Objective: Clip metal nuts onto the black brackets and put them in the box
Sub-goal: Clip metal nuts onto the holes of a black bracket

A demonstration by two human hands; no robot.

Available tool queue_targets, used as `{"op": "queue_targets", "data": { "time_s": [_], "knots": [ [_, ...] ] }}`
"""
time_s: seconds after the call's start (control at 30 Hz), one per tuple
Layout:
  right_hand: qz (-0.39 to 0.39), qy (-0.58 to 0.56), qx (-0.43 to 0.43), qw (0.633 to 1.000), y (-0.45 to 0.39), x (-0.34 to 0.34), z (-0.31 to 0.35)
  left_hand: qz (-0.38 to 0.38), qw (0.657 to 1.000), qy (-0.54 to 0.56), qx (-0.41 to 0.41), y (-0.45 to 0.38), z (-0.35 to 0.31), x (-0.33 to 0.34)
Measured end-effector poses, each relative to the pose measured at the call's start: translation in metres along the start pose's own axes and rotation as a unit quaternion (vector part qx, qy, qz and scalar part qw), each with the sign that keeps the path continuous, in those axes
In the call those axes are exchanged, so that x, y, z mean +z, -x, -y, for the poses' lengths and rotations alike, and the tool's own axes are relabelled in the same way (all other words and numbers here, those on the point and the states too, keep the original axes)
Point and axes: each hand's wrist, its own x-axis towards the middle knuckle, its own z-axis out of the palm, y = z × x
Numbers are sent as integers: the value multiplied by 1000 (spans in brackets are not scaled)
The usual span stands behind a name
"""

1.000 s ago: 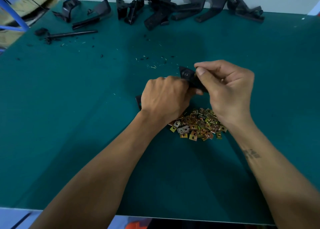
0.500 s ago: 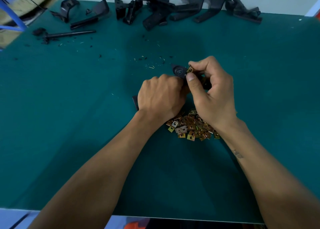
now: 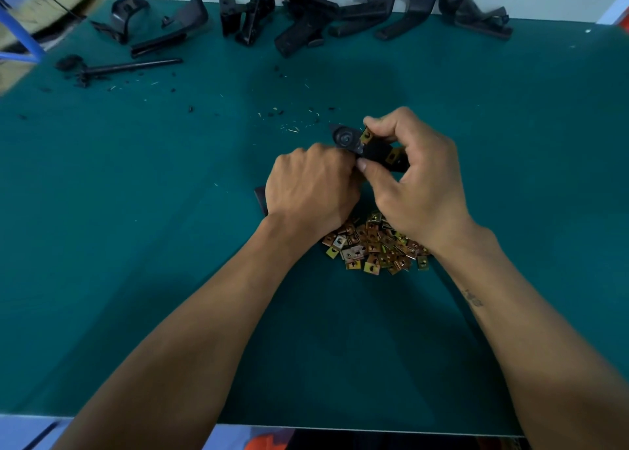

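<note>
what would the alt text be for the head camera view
Two bare hands hold a black bracket above a green table; the right hand pinches a metal nut onto its edge while the left hand grips its other end. A pile of nuts lies below, more brackets along the far edge.

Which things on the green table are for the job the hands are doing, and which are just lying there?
For the job:
- black bracket, held by left hand and right hand
- gold nut on it
- pile of nuts
- spare brackets

Just lying about:
- black rod
- crumbs and slivers
</note>
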Motion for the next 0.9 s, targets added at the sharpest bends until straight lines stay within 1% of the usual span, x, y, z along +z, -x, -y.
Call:
{"op": "queue_targets", "data": {
  "time_s": [0.13,0.27,0.4,0.63,0.77,0.9],
  "knots": [
    [3,-6,-9,1000,-1,0,-2,9,1000,-1,5,0,0,-3],
    [9,-19,-1,1000,-1,0,-2,16,1000,-6,3,0,0,-2],
    [20,-40,4,999,0,0,0,15,1000,-1,2,-1,0,-3],
    [22,-37,-3,999,0,1,2,3,1000,21,-4,0,0,-4],
    [30,-20,-4,999,1,-2,3,3,1000,8,9,0,0,-2],
    [71,40,-28,996,0,-4,2,3,1000,-12,27,1,2,0]
  ]
}}
